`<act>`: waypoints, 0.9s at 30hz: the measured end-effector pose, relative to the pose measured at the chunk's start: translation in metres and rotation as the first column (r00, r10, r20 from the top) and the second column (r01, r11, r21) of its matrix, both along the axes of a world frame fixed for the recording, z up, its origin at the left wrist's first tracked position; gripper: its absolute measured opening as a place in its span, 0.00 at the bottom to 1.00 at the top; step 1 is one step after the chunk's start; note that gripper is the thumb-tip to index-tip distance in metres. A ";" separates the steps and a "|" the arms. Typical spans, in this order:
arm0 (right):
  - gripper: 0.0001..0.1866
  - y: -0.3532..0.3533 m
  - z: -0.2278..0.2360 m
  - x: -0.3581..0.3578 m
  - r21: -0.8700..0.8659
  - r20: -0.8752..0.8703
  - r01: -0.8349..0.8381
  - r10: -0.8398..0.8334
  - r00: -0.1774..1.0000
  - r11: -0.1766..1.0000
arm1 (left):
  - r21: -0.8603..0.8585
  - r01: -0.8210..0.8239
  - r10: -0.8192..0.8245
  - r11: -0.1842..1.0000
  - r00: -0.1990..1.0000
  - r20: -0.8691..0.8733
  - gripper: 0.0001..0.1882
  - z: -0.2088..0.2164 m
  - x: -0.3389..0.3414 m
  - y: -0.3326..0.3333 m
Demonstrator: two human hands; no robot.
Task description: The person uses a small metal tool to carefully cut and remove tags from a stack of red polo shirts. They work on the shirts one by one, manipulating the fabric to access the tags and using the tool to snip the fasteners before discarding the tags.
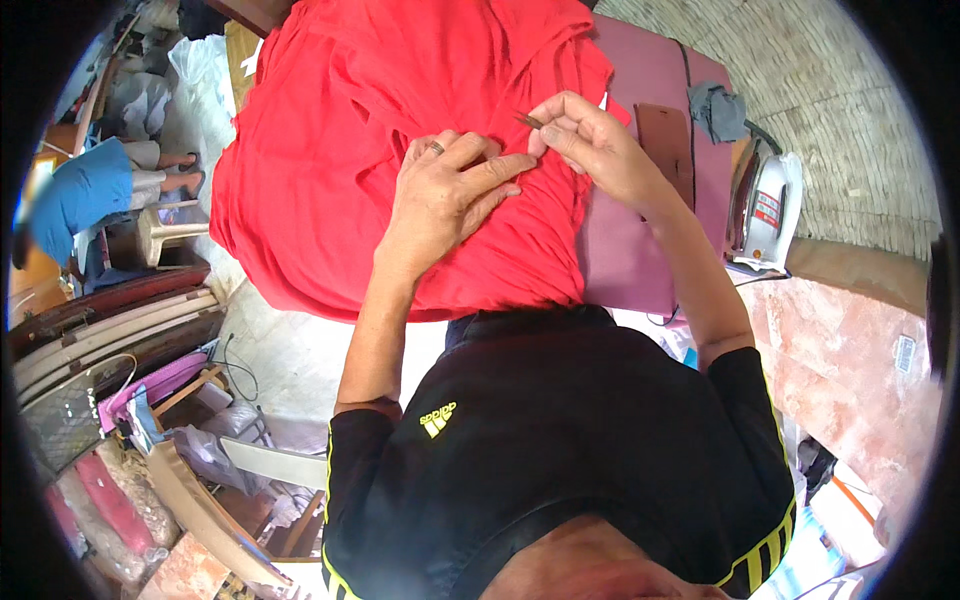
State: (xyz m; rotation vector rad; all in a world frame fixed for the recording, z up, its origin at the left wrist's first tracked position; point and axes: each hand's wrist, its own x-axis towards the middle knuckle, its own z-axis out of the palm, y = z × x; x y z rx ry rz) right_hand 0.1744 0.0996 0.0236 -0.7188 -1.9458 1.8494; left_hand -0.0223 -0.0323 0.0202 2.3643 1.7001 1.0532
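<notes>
A large red cloth [330, 170] lies in folds over a mauve padded table [625, 255] in front of me. My left hand [455, 185] rests on it, its fingers bent into the folds and its index finger reaching toward my right hand. A bit of the cloth appears gripped under those fingers. Just to the right, my right hand [580, 140] is closed, thumb against fingers, on a small brown pointed tool [529, 120]. The tool's tip points left, above the cloth. Its exact kind is too small to tell.
Right of the cloth lie a brown flat piece [664, 150], a grey rag [717, 112] and a white-and-silver iron [768, 212]. A person in blue [95, 200] is at the far left beside a plastic stool [165, 232]. Wooden boards [120, 325] and bags crowd the lower left.
</notes>
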 end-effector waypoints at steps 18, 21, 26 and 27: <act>0.12 -0.027 -0.001 0.007 0.798 0.122 -0.124 0.044 0.992 0.590 | 0.115 -0.180 0.114 0.977 0.895 0.431 0.06 -0.039 0.009 -0.007; 0.12 -0.031 0.002 0.003 0.833 0.154 -0.139 0.017 0.988 0.535 | 0.185 -0.165 0.081 0.969 0.915 0.395 0.06 -0.039 0.010 -0.004; 0.11 -0.030 0.006 0.001 0.793 0.237 -0.210 0.028 0.971 0.571 | 0.173 -0.200 0.117 0.964 0.909 0.399 0.06 -0.037 0.011 -0.006; 0.11 -0.028 0.005 0.002 0.760 0.198 -0.185 0.049 0.979 0.623 | 0.163 -0.205 0.114 0.965 0.889 0.444 0.06 -0.039 0.010 -0.007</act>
